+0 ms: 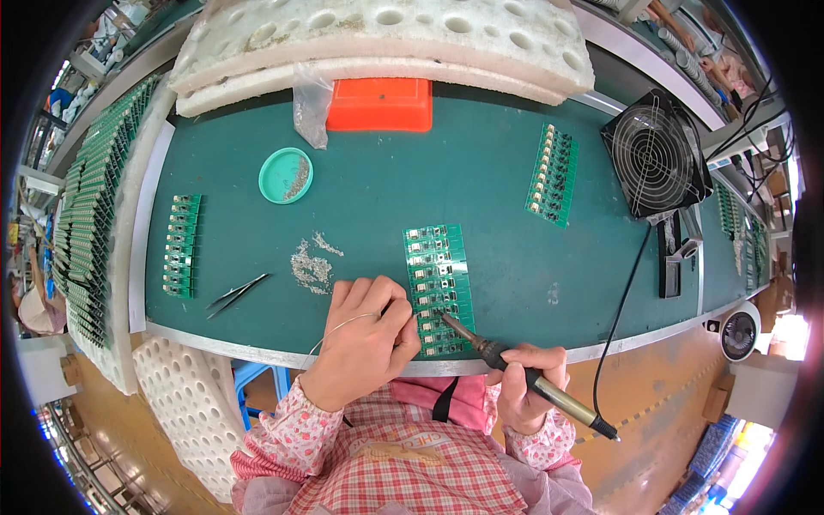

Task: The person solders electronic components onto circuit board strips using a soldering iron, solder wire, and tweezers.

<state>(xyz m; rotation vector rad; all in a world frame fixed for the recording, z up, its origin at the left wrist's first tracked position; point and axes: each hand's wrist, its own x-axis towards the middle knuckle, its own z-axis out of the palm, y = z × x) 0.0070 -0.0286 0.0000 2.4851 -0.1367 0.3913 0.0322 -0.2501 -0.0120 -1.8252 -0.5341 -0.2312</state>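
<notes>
A green circuit board panel (436, 268) with rows of small parts lies upright in front of me, close to the table's near edge. My right hand (534, 386) grips a soldering iron (573, 407) by its dark handle, its tip touching or just above the panel's lower rows. On the panel's left side, my left hand (362, 336) is closed around a thin solder wire (336, 324), whose end comes near the iron's tip. The fingers partly hide that end, so contact is unclear. Tweezers (238, 295) and a heap of tiny loose components (311, 268) lie left of this hand.
Two more board panels (182, 247) (552, 176) lie left and far right. A turquoise dish (269, 190) holds small parts. Behind it are a red box (380, 107) and white foam slabs (378, 39). A black fan (654, 154) stands right; stacked boards (96, 215) fill the left.
</notes>
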